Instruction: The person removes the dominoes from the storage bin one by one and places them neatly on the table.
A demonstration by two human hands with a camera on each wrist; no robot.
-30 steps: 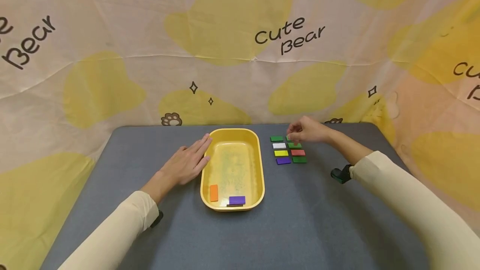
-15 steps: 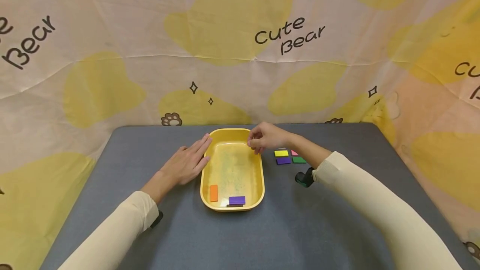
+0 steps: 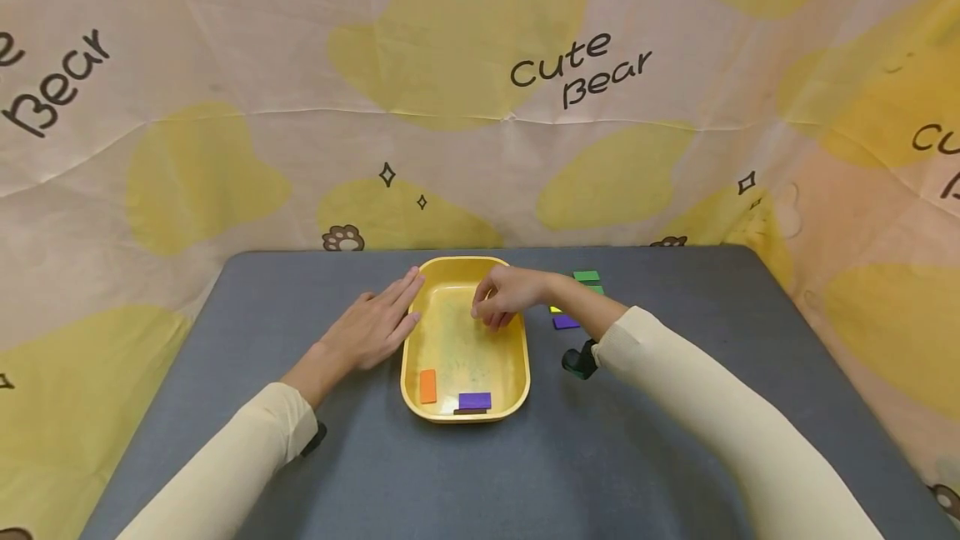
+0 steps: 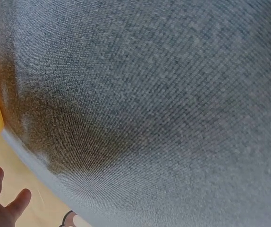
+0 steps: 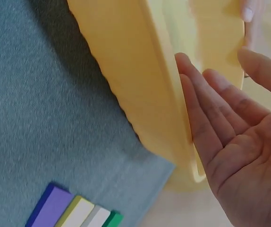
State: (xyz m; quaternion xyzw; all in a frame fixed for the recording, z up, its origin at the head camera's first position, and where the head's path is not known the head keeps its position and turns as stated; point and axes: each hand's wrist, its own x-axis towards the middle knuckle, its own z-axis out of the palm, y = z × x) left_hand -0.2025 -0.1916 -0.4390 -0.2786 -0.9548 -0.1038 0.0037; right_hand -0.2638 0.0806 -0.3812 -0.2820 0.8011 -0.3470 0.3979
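My left hand (image 3: 371, 325) rests straight-fingered against the left rim of a yellow tray (image 3: 523, 373). Over the tray's right side hangs my right hand (image 3: 506, 297), fingers pointing inward. The right wrist view shows its thumb apart from its fingers (image 5: 220, 111), with nothing visible between them. Inside the tray's near end are an orange tile (image 3: 427, 387), a purple tile (image 3: 475, 401) and a dark strip-like piece (image 3: 470, 412). To its right lie small tiles, among them a green one (image 3: 587, 276) and a purple one (image 3: 566, 322); my right forearm hides several.
A grey cloth-covered table (image 3: 360, 473) carries everything. In the right wrist view, a purple tile (image 5: 50, 205), a yellow-edged one (image 5: 74, 213), a white one (image 5: 96, 216) and a green one (image 5: 113, 219) stand in a row. A patterned curtain (image 3: 450, 148) hangs behind.
My right hand has moved left from the back of the tile group, over the tray's right rim and into the space above it. The green tile it covered now shows. My left hand stays put.
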